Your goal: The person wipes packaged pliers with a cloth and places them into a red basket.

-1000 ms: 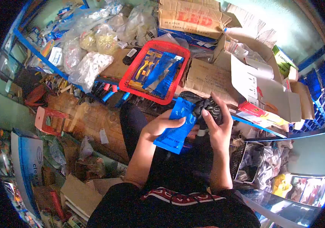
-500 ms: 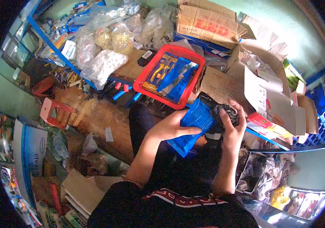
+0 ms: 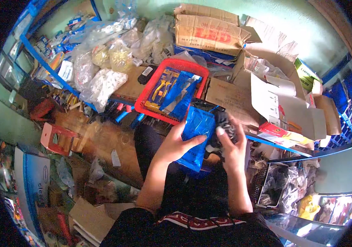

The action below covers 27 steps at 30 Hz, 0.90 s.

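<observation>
My left hand (image 3: 176,144) is closed round a blue plastic packet (image 3: 197,132), its thumb across the front. Close beside it, my right hand (image 3: 233,144) grips a black item (image 3: 224,125) with pale markings, partly covered by the fingers; what it is I cannot make out. The packet and the black item are side by side above my lap. Just beyond them a red tray (image 3: 141,101) holds yellow-handled pliers (image 3: 163,88) on a card and a blue package (image 3: 181,95).
Clear bags (image 3: 120,55) of small parts lie at the back left. An LED carton (image 3: 209,35) and an open box (image 3: 295,105) stand at the back right. A red stool (image 3: 56,138) is on the floor at left.
The view has shifted, so the tray and boxes sit further left. The blue packet is more upright, still in my left hand. My right hand still holds the black item.
</observation>
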### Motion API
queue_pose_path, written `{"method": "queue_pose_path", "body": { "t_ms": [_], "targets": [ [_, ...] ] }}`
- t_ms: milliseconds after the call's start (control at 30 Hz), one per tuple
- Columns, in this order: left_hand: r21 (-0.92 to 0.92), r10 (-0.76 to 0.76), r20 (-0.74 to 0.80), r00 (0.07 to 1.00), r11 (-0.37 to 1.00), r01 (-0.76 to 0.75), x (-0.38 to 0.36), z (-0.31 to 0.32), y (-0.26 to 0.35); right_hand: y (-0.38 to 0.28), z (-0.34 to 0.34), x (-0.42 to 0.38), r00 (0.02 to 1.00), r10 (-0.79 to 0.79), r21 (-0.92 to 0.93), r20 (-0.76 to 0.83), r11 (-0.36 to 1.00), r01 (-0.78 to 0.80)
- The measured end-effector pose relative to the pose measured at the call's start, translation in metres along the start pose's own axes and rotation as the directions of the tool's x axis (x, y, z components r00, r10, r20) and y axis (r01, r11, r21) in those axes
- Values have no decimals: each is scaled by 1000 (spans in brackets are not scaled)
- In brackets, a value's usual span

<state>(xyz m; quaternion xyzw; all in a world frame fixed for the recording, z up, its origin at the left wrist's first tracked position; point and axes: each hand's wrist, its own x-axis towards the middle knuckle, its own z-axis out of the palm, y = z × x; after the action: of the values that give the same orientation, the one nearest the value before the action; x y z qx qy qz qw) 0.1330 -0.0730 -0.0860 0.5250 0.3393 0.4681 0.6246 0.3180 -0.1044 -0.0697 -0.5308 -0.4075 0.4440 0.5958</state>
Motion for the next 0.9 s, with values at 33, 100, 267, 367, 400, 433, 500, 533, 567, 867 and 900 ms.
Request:
{"method": "queue_pose_path", "body": {
  "t_ms": [33, 100, 267, 367, 400, 433, 500, 533, 567, 867, 900],
  "targets": [
    [-3, -4, 5, 1000, 1000, 4, -1, 1, 0, 4, 5, 1, 999, -45, -68, -25, 997, 43],
    [195, -79, 69, 994, 979, 64, -2, -1, 5, -1, 5, 2, 999, -16, -48, -30, 999, 14],
    [350, 90, 116, 989, 928, -125, -2, -3, 2, -8, 0, 11, 1000, -21, 94, 9, 995, 20],
    [273, -4, 121, 993, 962, -29, -3, -6, 9, -16, 1, 12, 1000, 1, 113, 19, 994, -3],
    [272, -8, 119, 993, 962, -25, -4, -5, 8, -18, 2, 11, 999, -52, 60, -6, 997, 53],
    [294, 37, 117, 992, 953, -70, -3, -5, 6, -19, 2, 12, 994, -110, 7, -27, 994, 110],
    [318, 76, 117, 990, 942, -110, -3, -6, 5, -19, 4, 12, 993, -90, 31, -77, 995, 92],
    [310, 45, 131, 990, 947, -84, -4, -7, 5, -19, 4, 11, 990, -71, 54, -124, 995, 79],
    [303, 17, 145, 989, 951, -61, -4, -8, 5, -14, 1, 13, 986, -82, 66, -143, 994, 92],
    [326, -30, 28, 999, 945, 19, -7, -11, 4, -12, 0, -7, 883, -421, -198, -210, 902, 383],
    [326, -31, 27, 999, 945, 20, -7, -11, 3, -10, -3, -8, 869, -473, -300, -144, 858, 417]
  ]
}}
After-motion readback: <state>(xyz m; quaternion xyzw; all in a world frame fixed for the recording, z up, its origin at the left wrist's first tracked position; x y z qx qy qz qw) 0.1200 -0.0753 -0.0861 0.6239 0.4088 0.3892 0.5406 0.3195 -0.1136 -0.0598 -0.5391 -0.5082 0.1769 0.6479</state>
